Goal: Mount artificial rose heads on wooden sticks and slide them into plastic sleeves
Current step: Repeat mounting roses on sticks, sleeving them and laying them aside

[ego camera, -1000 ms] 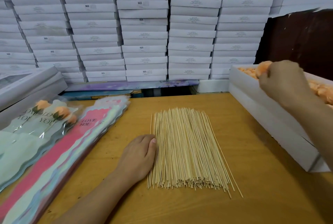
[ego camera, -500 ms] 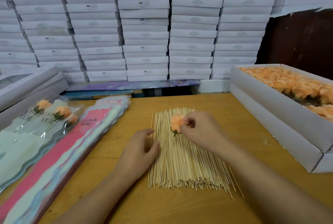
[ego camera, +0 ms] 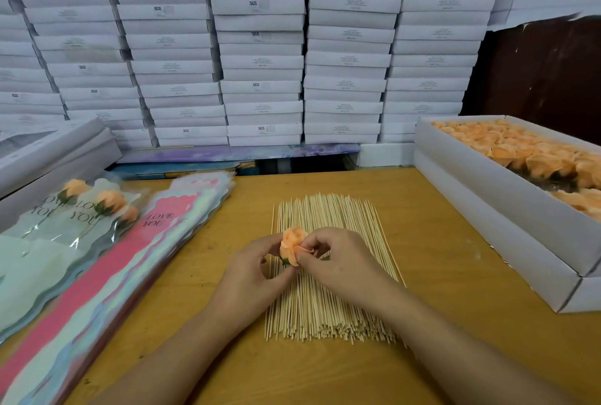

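An orange rose head (ego camera: 291, 245) is held over the pile of wooden sticks (ego camera: 328, 303) in the middle of the table. My right hand (ego camera: 341, 261) pinches its petals from the right. My left hand (ego camera: 257, 274) holds it from the left, fingers curled around its base. Whether a stick is in either hand, I cannot tell. A stack of plastic sleeves (ego camera: 107, 277) printed "LOVE YOU" lies at the left. Several sleeved roses (ego camera: 107, 203) rest beyond it.
A white box of orange rose heads (ego camera: 507, 209) stands at the right on the wooden table (ego camera: 439, 258). Stacked white cartons (ego camera: 260, 46) form a wall at the back. More white boxes (ego camera: 48, 150) sit at the far left.
My right hand carried a rose head from the box to above the sticks. My left hand lifted off the sticks' left edge and now holds the rose too.
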`<act>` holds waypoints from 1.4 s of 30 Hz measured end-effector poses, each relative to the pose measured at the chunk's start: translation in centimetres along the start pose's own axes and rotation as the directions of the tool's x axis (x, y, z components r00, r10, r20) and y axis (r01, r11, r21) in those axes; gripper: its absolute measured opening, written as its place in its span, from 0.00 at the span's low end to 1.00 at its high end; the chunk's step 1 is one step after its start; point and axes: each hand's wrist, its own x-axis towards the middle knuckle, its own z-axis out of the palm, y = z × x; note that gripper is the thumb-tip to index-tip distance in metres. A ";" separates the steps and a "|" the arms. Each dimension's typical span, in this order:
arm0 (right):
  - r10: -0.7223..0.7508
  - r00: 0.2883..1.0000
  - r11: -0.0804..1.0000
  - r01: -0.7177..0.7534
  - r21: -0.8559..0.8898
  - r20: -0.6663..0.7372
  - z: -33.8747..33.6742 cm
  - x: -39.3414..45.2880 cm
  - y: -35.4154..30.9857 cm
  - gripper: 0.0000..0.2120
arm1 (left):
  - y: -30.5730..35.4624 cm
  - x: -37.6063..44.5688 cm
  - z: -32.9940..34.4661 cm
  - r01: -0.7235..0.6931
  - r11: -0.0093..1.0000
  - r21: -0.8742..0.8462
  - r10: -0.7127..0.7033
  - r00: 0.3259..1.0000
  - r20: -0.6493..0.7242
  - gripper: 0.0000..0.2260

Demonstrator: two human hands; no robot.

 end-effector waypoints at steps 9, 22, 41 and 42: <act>-0.077 0.997 0.997 0.078 -0.013 0.032 -0.2 -0.3 0.1 0.09 | -0.1 0.1 0.1 0.018 0.992 -0.123 -0.020 1.000 -0.011 0.14; 0.359 0.906 0.926 -0.376 -0.036 -0.223 -7.5 1.3 5.3 0.06 | -0.8 0.5 -0.4 0.287 0.853 -0.436 -0.338 0.940 -0.042 0.01; 0.578 0.803 0.734 -0.590 -0.336 -0.146 -6.9 0.8 6.3 0.15 | -1.4 0.8 -0.5 0.415 0.649 -0.637 -0.482 0.873 0.077 0.10; 0.576 0.802 0.728 -0.590 -0.348 -0.157 -6.7 0.8 6.2 0.15 | -1.4 0.8 -0.5 0.415 0.652 -0.635 -0.481 0.873 0.076 0.10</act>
